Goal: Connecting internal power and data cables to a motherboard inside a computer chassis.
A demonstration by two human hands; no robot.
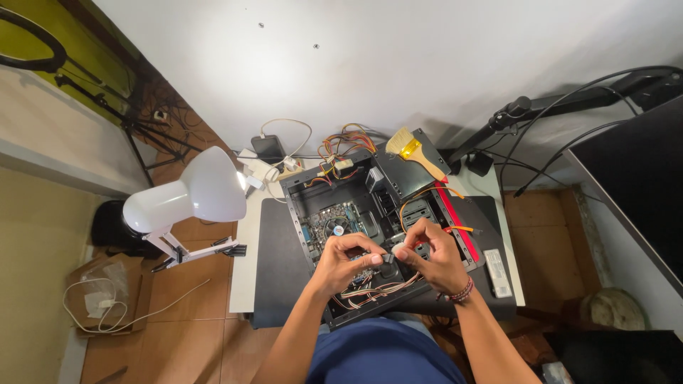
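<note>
An open black computer case (pixel 299 186) lies flat on a dark mat, its green circuit board (pixel 333 219) showing inside. My left hand (pixel 345 262) and my right hand (pixel 434 256) meet over the near half of the case. Both pinch small connectors (pixel 393 252) on a bundle of thin coloured wires (pixel 373 291) that runs along the case's near edge. An orange flat cable (pixel 416 195) curves above my right hand. A beaded bracelet sits on my right wrist.
A wide paintbrush (pixel 411 149) with a wooden handle lies on the case's far right corner. A white desk lamp (pixel 196 192) stands at the left. A dark monitor (pixel 637 181) on an arm is at the right, a small white box (pixel 496 272) on the mat.
</note>
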